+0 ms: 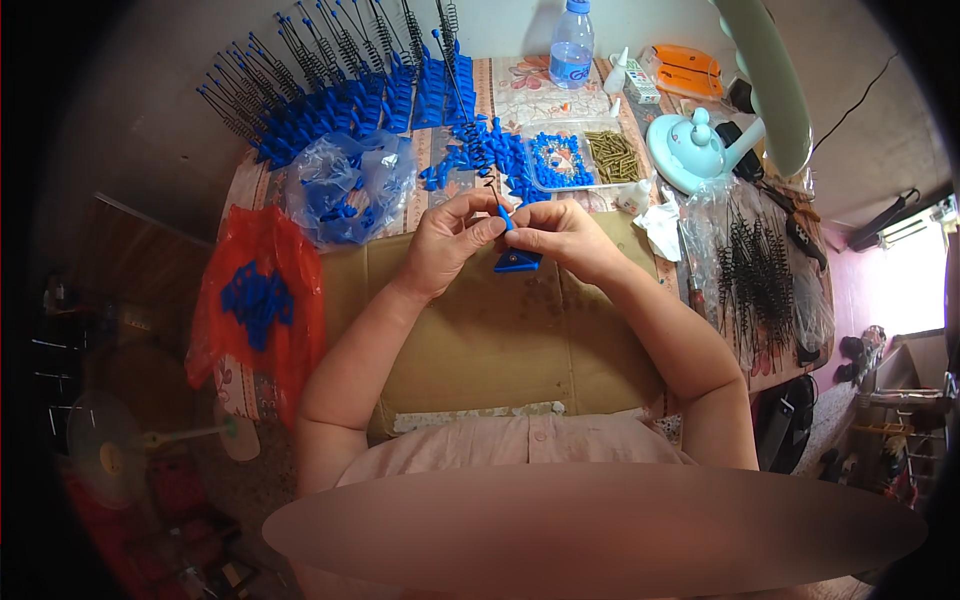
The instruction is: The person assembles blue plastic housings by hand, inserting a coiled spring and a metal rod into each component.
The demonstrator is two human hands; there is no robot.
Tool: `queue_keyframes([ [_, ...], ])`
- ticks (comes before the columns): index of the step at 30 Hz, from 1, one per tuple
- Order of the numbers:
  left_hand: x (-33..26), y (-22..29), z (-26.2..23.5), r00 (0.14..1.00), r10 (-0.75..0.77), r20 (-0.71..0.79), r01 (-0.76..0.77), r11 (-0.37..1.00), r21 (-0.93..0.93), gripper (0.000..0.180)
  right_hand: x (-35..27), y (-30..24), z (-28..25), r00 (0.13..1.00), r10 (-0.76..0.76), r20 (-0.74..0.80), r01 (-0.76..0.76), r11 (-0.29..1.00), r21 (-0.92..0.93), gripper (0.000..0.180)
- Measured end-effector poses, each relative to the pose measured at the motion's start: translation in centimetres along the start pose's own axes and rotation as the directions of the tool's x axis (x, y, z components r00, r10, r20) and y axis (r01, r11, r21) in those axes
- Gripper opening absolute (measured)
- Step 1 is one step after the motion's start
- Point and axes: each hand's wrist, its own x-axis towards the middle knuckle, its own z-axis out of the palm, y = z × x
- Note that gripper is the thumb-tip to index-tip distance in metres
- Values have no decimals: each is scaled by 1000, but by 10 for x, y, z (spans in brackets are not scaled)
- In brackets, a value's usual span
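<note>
My left hand [452, 243] and my right hand [568, 238] meet over the cardboard, their fingertips pinched on a blue plastic piece [518, 262]. Its wide, flat end points toward me, and its narrow upper part shows between my thumbs. From the far side of my fingers a black spiral wire [473, 140] rises, tipped with a blue bead. Whether the wire is fixed into the piece is hidden by my fingers. Just beyond lies a loose heap of small blue plastic parts [508, 160].
Rows of blue pieces with upright black spirals [370, 95] fill the far left. Nearer are a clear bag [352, 185] and a red bag [215, 325] of blue parts. A divided box [560, 187] holds beads and brass-coloured pins. Black spirals [760, 285] and a lamp [685, 150] are at right.
</note>
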Motion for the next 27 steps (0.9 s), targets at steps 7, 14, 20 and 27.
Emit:
queue_keyframes([
  [7, -2, 0, -4, 999, -47, 26, 48, 998, -45, 17, -3, -5, 0, 993, -22, 116, 17, 999, 46, 23],
  [14, -2, -5, -5, 999, 32, 0, -32, 999, -27, 14, 0, 0, -5, 984, -26, 175, 18, 999, 49, 28],
  [20, -2, -7, -6, 999, -38, 12, 39, 994, -106, 13, 1, 4, -7, 981, -40, 192, 21, 995, 101, 29],
  [27, -2, -8, -5, 1000, -2, -24, 0, 995, -97, 15, 0, 3, -5, 988, -13, 156, 2, 997, 72, 20],
])
